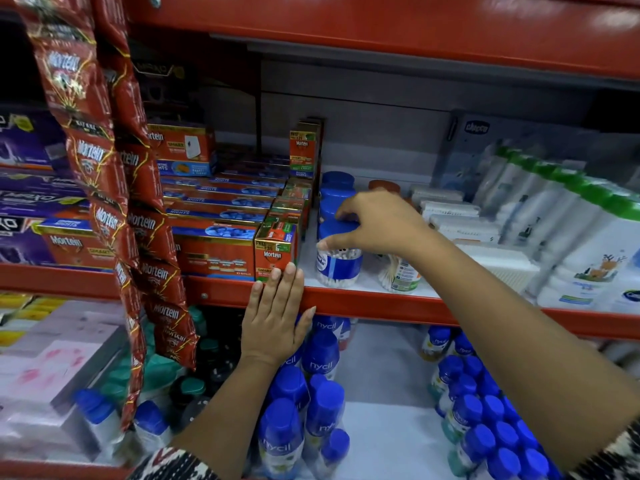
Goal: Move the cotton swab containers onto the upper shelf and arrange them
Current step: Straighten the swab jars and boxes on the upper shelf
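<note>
Cotton swab container on red shelf, right hand gripping lid

four blue-lidded swab jars in row — one bare-topped swab jar beside — two hands.

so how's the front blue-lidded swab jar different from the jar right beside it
The front blue-lidded swab jar has a blue band and its lid shows under the right hand, which grips it; the neighbouring jar has a white printed label, its top hidden by that hand. Both stand upright at the red shelf edge, holding swabs.
</note>
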